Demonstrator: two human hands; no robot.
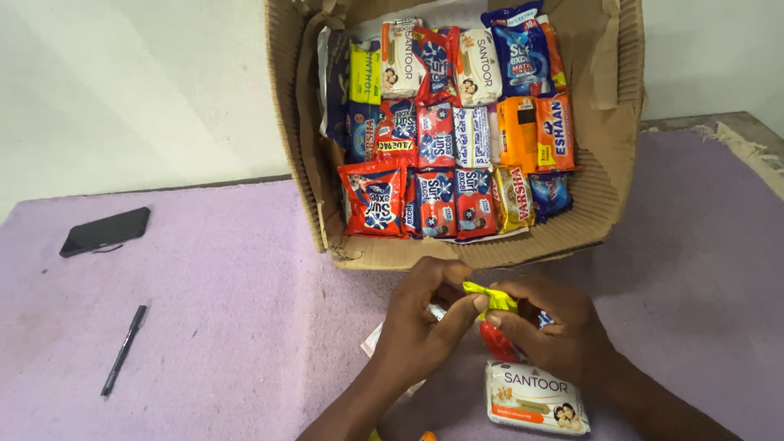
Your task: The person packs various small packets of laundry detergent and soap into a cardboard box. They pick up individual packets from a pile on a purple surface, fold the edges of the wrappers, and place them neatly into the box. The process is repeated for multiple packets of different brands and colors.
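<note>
Both hands [490, 322] pinched on yellow wrapper [490, 298]

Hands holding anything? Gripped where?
Both. Left hand and right hand pinch a small crinkled yellow wrapper between fingertips, one at each end. What lies under the palms can't be told.

I see red, blue and orange packets [437, 167] filling the box [608, 188]; below it a yellow wrapper [490, 296], white soap pack [535, 398]; phone [104, 231] far left, screen dark.
</note>
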